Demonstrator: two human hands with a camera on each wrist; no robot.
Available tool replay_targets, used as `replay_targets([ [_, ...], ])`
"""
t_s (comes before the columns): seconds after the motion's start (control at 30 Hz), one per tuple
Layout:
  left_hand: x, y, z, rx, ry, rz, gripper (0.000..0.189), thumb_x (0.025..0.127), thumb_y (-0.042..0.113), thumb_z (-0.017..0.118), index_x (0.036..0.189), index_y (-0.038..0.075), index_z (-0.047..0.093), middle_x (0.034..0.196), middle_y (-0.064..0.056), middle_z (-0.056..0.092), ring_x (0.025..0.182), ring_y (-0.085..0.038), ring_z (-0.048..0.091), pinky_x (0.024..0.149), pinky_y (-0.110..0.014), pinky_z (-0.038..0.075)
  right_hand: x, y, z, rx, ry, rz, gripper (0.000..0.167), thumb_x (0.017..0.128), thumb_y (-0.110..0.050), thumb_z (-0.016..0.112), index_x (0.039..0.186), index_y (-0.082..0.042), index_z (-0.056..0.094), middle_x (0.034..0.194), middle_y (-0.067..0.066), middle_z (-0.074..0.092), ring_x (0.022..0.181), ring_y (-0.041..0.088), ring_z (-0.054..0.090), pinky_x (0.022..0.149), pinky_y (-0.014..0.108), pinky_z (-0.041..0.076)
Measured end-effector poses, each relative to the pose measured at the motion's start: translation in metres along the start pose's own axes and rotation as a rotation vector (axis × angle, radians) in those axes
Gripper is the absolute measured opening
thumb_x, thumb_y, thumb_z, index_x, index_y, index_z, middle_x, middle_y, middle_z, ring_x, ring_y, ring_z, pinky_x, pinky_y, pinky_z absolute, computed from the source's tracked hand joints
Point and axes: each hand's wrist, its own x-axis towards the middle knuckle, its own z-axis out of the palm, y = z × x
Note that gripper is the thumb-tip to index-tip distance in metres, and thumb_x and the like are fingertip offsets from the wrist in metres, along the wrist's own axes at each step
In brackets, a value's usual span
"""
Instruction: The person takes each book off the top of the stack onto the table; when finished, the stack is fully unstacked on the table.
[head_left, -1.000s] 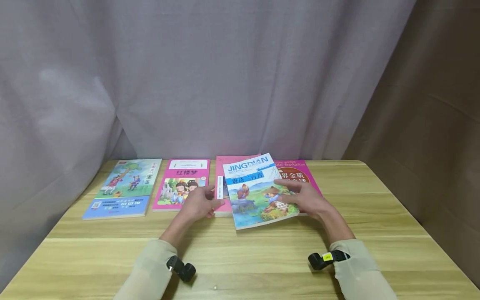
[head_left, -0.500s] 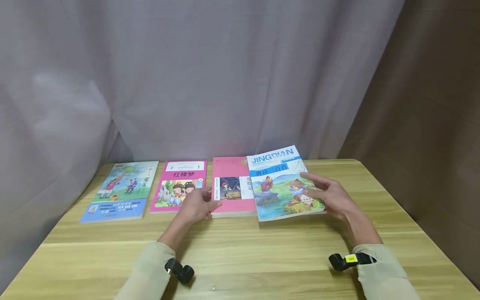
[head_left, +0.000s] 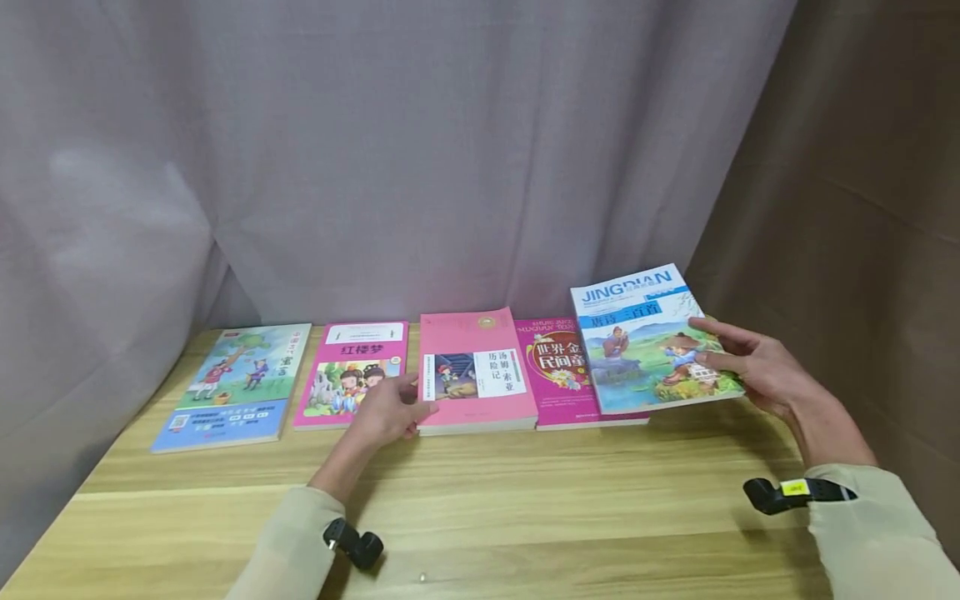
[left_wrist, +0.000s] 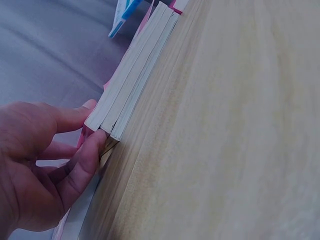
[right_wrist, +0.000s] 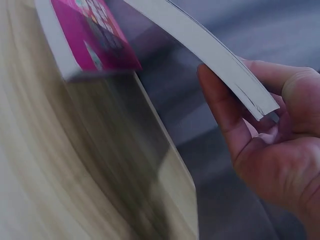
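My right hand (head_left: 768, 371) pinches the right edge of a paperback book with a blue-and-white cover (head_left: 656, 342), raised above the table at a tilt. In the right wrist view, the thumb and fingers clasp that book's page block (right_wrist: 215, 52), which bows slightly. A pink paperback book (head_left: 480, 404) lies at mid-table, and my left hand (head_left: 386, 411) grips its left edge near the front corner. Seen from the left wrist, the pink book tops a stack of page blocks (left_wrist: 132, 70); the thumb is at the top cover and a finger reaches lower down the stack's corner.
A magenta book (head_left: 558, 408) lies right of the pink one, partly covered from view by the raised book. To the left lie another magenta book (head_left: 360, 354) and a green-and-blue book (head_left: 240, 383). A grey curtain (head_left: 375, 167) hangs behind the wooden table (head_left: 525, 508).
My right hand has carried the blue-and-white book rightward and up from over the pink book, uncovering the pink cover and part of the magenta book. My left hand stays at the pink book's edge.
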Motion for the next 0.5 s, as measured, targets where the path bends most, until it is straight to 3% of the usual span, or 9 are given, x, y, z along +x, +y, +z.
replay_targets([
  [0.27, 0.0, -0.001, 0.001, -0.015, 0.008, 0.013, 0.074, 0.092, 0.018, 0.083, 0.157, 0.009, 0.05, 0.134, -0.021, 0.07, 0.063, -0.017, 0.066, 0.058, -0.029, 0.061, 0.0, 0.001, -0.039, -0.148, 0.035, 0.045, 0.071, 0.103, -0.031, 0.07, 0.163, -0.044, 0.034, 0.106, -0.031, 0.056, 0.091, 0.005, 0.072, 0.083, 0.027, 0.065],
  [0.5, 0.0, 0.001, 0.001, -0.003, 0.01, 0.024, 0.074, 0.092, 0.019, 0.083, 0.157, 0.008, 0.05, 0.133, -0.021, 0.07, 0.063, -0.016, 0.065, 0.057, -0.028, 0.06, -0.005, 0.002, -0.065, -0.153, 0.034, 0.069, 0.062, 0.107, -0.029, 0.065, 0.155, -0.056, 0.038, 0.097, -0.03, 0.063, 0.088, 0.008, 0.073, 0.08, 0.031, 0.066],
])
